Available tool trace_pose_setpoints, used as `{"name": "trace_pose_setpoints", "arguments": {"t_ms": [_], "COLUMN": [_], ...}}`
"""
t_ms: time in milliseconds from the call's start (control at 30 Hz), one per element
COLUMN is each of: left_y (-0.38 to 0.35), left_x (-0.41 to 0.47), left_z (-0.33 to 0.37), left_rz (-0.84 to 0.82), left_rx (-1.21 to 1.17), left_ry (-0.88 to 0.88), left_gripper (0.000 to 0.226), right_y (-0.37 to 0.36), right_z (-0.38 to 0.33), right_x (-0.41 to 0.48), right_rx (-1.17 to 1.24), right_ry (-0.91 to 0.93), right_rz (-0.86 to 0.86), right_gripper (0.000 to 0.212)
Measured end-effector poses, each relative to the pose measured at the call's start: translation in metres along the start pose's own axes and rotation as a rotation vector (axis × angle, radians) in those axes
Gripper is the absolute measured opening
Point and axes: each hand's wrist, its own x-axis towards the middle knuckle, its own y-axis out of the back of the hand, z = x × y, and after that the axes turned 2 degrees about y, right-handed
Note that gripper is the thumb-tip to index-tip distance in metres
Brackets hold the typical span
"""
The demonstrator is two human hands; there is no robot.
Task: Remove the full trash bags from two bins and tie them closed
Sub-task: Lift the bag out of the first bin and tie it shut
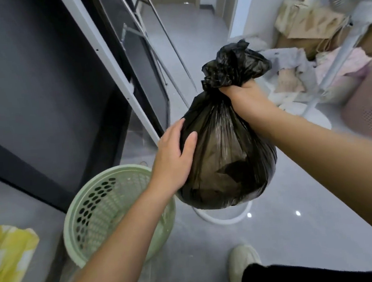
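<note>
A full black trash bag (226, 157) hangs in the air at the centre of the head view. My right hand (242, 95) grips its gathered neck, and the bunched top sticks up above the fist. My left hand (175, 156) lies flat against the bag's left side with the fingers straight. Below and to the left stands a pale green perforated bin (91, 212) on the floor, with no bag in it. Whether the bag's neck is knotted cannot be told.
A dark cabinet (35, 88) with a white frame fills the left. A standing fan's white round base (226, 217) lies under the bag. A pink perforated basket (371, 105), paper bags (310, 22) and clothes crowd the right. My shoe (243, 266) is at the bottom.
</note>
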Motion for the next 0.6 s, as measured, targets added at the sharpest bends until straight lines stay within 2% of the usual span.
{"name": "trace_pose_setpoints", "arguments": {"t_ms": [200,300,433,500,600], "left_y": [-0.107,-0.164,-0.221,-0.241,-0.259], "left_x": [0.009,0.007,-0.006,-0.015,-0.031], "left_z": [-0.034,-0.060,-0.095,-0.120,-0.155], "left_rz": [-0.180,-0.280,-0.312,-0.315,-0.300], "left_rx": [0.052,0.031,-0.002,0.130,0.298], "left_ry": [0.071,0.180,0.562,0.729,0.975], "left_gripper": [0.047,0.043,0.029,0.024,0.023], "right_y": [0.052,0.081,0.118,0.138,0.167], "right_z": [0.095,0.170,0.256,0.285,0.315], "right_x": [0.013,0.019,0.026,0.033,0.043], "right_rx": [-0.039,-0.220,-0.457,-0.553,-0.675], "right_ry": [-0.114,-0.190,-0.253,-0.236,-0.196], "right_rz": [0.099,0.085,-0.022,-0.083,-0.125], "right_gripper": [0.014,0.022,0.023,0.021,0.039]}}
